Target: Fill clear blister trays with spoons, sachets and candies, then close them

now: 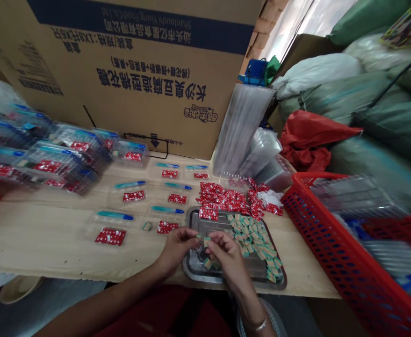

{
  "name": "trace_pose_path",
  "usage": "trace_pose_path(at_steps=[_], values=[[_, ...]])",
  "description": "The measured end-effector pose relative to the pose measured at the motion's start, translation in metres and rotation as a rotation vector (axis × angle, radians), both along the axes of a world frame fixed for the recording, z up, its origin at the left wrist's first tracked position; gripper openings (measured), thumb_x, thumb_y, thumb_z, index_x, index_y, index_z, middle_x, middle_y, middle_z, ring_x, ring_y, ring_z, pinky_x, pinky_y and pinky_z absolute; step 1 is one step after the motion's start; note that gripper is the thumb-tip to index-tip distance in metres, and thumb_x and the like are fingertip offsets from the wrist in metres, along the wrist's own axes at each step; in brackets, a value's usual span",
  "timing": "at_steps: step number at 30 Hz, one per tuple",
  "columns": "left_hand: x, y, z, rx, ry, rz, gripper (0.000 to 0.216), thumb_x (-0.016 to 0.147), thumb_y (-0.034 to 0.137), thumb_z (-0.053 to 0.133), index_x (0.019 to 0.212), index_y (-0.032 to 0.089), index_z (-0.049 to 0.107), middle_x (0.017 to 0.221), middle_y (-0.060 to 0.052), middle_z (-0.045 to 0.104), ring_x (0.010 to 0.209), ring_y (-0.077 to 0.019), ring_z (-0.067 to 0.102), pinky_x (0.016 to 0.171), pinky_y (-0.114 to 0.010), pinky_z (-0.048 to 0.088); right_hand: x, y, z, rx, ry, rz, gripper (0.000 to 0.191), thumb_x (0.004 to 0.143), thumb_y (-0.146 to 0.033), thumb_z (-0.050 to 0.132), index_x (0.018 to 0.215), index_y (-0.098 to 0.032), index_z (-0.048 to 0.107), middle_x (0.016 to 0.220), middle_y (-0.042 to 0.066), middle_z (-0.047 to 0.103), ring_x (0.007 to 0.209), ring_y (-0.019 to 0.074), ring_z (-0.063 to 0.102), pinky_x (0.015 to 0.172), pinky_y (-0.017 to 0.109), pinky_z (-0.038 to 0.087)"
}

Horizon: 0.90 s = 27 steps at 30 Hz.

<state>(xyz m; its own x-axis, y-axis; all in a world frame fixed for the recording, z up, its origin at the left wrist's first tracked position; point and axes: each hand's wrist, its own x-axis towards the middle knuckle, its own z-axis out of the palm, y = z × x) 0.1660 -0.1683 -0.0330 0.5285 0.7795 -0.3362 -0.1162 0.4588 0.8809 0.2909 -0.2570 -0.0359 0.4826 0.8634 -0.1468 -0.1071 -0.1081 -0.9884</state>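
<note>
Both hands meet over the left part of a metal tray (191,274). My left hand (177,248) pinches a small green-edged piece at its fingertips, partly hidden. Between the thumb and fingers of my right hand (228,252) is a small tan block with a green edge (207,241). A loose pile of similar tan-and-green blocks (249,234) covers the tray's right side, and a few more lie below my fingers. One such block (147,226) sits in a clear plastic tray left of my left hand, near a red printed packet (167,227) and a blue pen (168,209).
More clear trays with pens and red packets (110,236) lie leftward. Filled clear boxes (61,159) are stacked at far left. A red packet heap (222,196) lies behind the metal tray. A large carton (149,107) stands behind; a red basket (326,234) is at right.
</note>
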Motion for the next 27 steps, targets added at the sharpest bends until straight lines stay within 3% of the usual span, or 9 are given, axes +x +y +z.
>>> trace_pose_path(at_steps=[8,13,17,20,22,23,25,27], values=[[-0.004,0.000,0.004,-0.030,-0.033,-0.028,0.026,0.048,0.028,0.082,0.064,0.014,0.068,0.058,0.001,0.066,0.053,-0.0102,0.055,0.057,-0.022,0.044,-0.020,0.011,-0.006,0.021,0.024,-0.107,0.034,0.064,-0.048,0.073,0.072,-0.018,0.060,0.060,-0.001,0.061,0.053,0.0131,0.058,0.048,0.023,0.045],[-0.007,0.003,0.001,-0.024,-0.087,0.021,0.029,0.045,0.026,0.085,0.066,0.014,0.068,0.063,0.001,0.066,0.059,-0.0104,0.057,0.062,-0.022,0.045,-0.026,0.020,-0.011,0.062,-0.177,-0.177,0.025,0.072,-0.043,0.065,0.071,-0.019,0.058,0.063,-0.001,0.059,0.059,0.0135,0.057,0.055,0.024,0.046],[-0.014,0.006,-0.001,0.002,-0.127,0.105,0.029,0.045,0.025,0.085,0.065,0.015,0.066,0.065,0.001,0.066,0.064,-0.0111,0.058,0.066,-0.023,0.046,-0.037,0.025,-0.005,0.077,-0.295,-0.105,0.023,0.079,-0.040,0.059,0.087,-0.019,0.061,0.078,0.004,0.066,0.073,0.0177,0.062,0.066,0.028,0.050],[-0.027,0.016,-0.002,0.036,-0.153,0.065,0.026,0.053,0.027,0.081,0.070,0.015,0.066,0.070,-0.001,0.067,0.066,-0.0127,0.059,0.070,-0.025,0.047,-0.041,0.030,0.002,0.132,-0.490,-0.037,0.017,0.082,-0.034,0.056,0.089,-0.020,0.063,0.084,0.005,0.067,0.079,0.0187,0.062,0.073,0.030,0.049],[-0.040,0.032,-0.002,0.185,-0.041,-0.013,0.023,0.062,0.031,0.075,0.075,0.015,0.066,0.072,-0.003,0.068,0.068,-0.0155,0.061,0.071,-0.029,0.049,-0.037,0.043,0.006,0.178,-0.573,0.028,0.014,0.081,-0.031,0.056,0.085,-0.020,0.064,0.080,0.004,0.067,0.076,0.0180,0.062,0.071,0.029,0.048],[-0.046,0.041,-0.002,0.335,0.077,-0.038,0.023,0.066,0.033,0.072,0.079,0.015,0.067,0.077,-0.005,0.069,0.073,-0.0182,0.063,0.074,-0.033,0.050,-0.034,0.054,0.008,0.188,-0.585,0.068,0.013,0.081,-0.030,0.056,0.083,-0.020,0.064,0.078,0.003,0.067,0.073,0.0174,0.062,0.068,0.028,0.048],[-0.057,0.061,-0.002,0.732,0.424,-0.058,0.028,0.071,0.032,0.067,0.094,0.016,0.067,0.102,-0.012,0.069,0.097,-0.0265,0.062,0.088,-0.042,0.047,-0.028,0.085,0.009,0.150,-0.628,0.136,0.014,0.080,-0.029,0.056,0.084,-0.018,0.064,0.075,0.003,0.068,0.068,0.0163,0.062,0.063,0.026,0.048],[-0.064,0.077,-0.002,1.064,0.806,-0.096,0.041,0.075,0.031,0.063,0.113,0.016,0.060,0.131,-0.016,0.055,0.125,-0.0330,0.044,0.102,-0.053,0.035,-0.025,0.123,0.009,0.079,-0.713,0.181,0.015,0.081,-0.025,0.055,0.088,-0.016,0.064,0.079,0.004,0.070,0.071,0.0163,0.063,0.065,0.026,0.048]])
